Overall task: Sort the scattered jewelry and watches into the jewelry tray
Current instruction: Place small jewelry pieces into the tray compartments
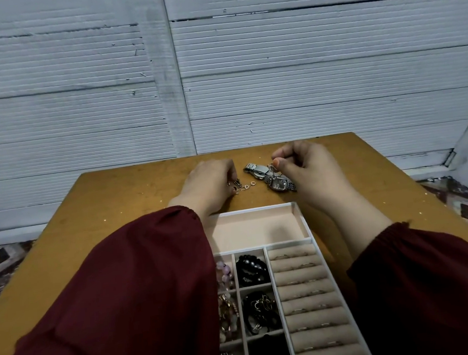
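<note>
Leaning over an ochre worktop (112, 215) before a white ribbed wall (303, 73), we curl our left grip (213, 183) closed on small silver pieces (246, 186) and pinch a silver bit (271, 167) in our right grip (304, 166), just above two watches (269, 177). The jewelry tray (305, 222) sits nearer us. The worktop's far edge runs just beyond both grips; bare wood spreads leftward.

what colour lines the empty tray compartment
Pale pink; the jewelry tray shows best in the head view.
</note>
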Demonstrator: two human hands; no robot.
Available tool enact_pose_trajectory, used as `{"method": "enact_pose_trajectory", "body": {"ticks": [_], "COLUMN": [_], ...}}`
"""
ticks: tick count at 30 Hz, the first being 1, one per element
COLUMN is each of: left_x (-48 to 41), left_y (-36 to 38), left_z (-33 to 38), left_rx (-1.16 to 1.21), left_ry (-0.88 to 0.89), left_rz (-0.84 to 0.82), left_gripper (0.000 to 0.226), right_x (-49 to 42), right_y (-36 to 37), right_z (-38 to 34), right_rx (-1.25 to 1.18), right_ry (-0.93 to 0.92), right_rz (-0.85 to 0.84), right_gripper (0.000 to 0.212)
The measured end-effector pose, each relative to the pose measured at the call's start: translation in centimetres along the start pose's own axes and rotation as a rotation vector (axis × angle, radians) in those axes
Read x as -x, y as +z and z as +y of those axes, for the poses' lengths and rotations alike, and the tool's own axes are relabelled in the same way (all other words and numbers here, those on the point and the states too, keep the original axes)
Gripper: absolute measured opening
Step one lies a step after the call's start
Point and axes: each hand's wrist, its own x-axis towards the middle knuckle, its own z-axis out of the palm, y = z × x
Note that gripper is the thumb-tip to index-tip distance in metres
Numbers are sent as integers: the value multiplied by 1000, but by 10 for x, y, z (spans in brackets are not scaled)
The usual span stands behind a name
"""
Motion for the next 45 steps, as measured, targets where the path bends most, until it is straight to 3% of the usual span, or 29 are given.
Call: {"method": "enact_pose_trajectory", "body": {"ticks": [7,13,33,45], "left_x": [6,16,88,114], "left_y": [-4,-11,-73,-87], "left_z": [4,11,41,25], "left_rx": [70,390,817,871], "left_ry": [40,-39,-52,-125], "left_rz": [25,74,286,383], "left_gripper": [23,27,35,24], "right_x": [4,9,71,92], "right_y": [-1,-3,-26,-13], "right_z": [-4,-15,-76,-76], "right_rx": [-21,-34,-112,-133], "right_ry": [1,9,-32,-18], "right_rz": [1,-2,11,-14], "right_gripper": [12,13,10,14]}}
